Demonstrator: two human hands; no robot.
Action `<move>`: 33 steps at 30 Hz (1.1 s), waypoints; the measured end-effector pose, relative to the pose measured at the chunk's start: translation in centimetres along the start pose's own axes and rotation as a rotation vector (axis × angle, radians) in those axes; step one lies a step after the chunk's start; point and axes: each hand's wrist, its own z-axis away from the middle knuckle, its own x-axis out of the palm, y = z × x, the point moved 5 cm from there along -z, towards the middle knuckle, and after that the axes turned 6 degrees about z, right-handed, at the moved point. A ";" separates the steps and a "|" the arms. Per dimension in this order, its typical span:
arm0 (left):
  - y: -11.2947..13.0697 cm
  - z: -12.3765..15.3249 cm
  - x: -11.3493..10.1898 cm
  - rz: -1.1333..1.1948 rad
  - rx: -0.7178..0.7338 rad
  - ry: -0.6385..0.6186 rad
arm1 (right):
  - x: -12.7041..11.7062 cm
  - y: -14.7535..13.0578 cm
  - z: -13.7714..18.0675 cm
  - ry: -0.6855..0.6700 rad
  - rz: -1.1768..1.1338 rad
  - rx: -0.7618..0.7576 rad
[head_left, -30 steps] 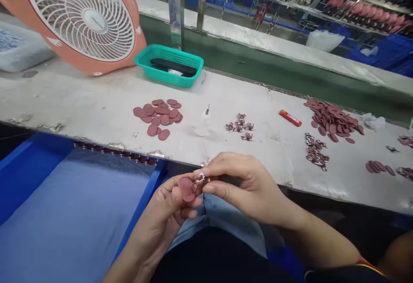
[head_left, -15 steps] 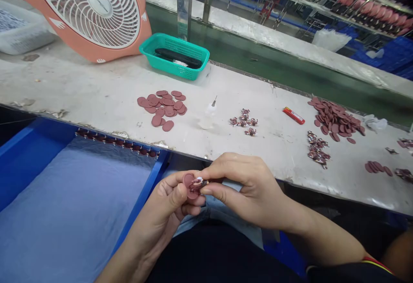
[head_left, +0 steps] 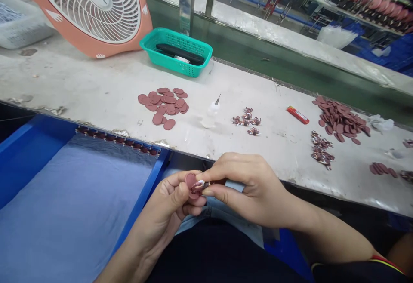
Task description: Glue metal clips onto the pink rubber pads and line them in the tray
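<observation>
Over my lap, just below the bench edge, my left hand pinches a small maroon oval disc between thumb and fingers. My right hand is closed in a pinch on a tiny patterned ornament and presses it against that disc. Both hands touch each other at the disc. On the bench beyond lie a pile of maroon discs, a small cluster of patterned ornaments and a small glue bottle with a needle tip.
A blue tray with a light blue cloth sits at my left; a row of finished pieces lines its far edge. Also on the bench: teal basket, orange fan, red lighter, more discs and ornaments.
My hands have stayed together on the disc with only small finger shifts. The view has tilted slightly, so the bench items sit a little lower and to the right.
</observation>
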 end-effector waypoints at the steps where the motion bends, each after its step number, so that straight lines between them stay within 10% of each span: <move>1: -0.1 -0.1 -0.1 0.007 0.003 -0.008 | 0.0 -0.1 0.0 -0.004 0.010 -0.009; 33: -0.2 -0.4 0.2 0.038 0.016 -0.082 | 0.5 0.1 0.5 0.003 -0.036 -0.059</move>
